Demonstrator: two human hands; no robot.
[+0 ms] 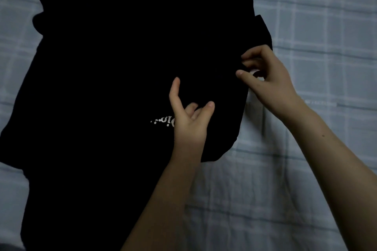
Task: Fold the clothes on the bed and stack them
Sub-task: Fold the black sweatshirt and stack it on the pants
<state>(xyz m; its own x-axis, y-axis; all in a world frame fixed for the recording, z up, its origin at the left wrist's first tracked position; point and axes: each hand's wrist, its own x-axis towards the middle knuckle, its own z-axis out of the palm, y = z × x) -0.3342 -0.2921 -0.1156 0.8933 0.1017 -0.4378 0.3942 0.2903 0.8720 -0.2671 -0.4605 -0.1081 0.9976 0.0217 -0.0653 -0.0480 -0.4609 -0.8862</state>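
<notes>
- Across the bed [306, 199], over its pale blue-grey checked sheet [318, 22], a black garment [112, 77] lies spread out. It fills the left and middle of the view and runs off the top and bottom edges.
- White lettering [163, 123] shows on the cloth low in the middle, partly covered by the left grip [190, 124].
- On the garment's right side a short sleeve [263, 30] sticks out over the sheet.
- The right grip [269, 81], a bare hand reaching in from the right, sits at the garment's right edge just below that sleeve. Its fingers and thumb are curled in and pinch the black cloth there.
- A small white patch [254, 71] peeps out between those fingers; I cannot make out what it is.
- The left grip, also a bare hand, comes up from the bottom and lies over the garment, near the right grip but apart from it. One finger stands out straight, the thumb is spread to the side, and the middle fingers are curled toward the palm. The cloth is so dark that I cannot tell whether any fabric is caught in them.
- Both forearms are bare.
</notes>
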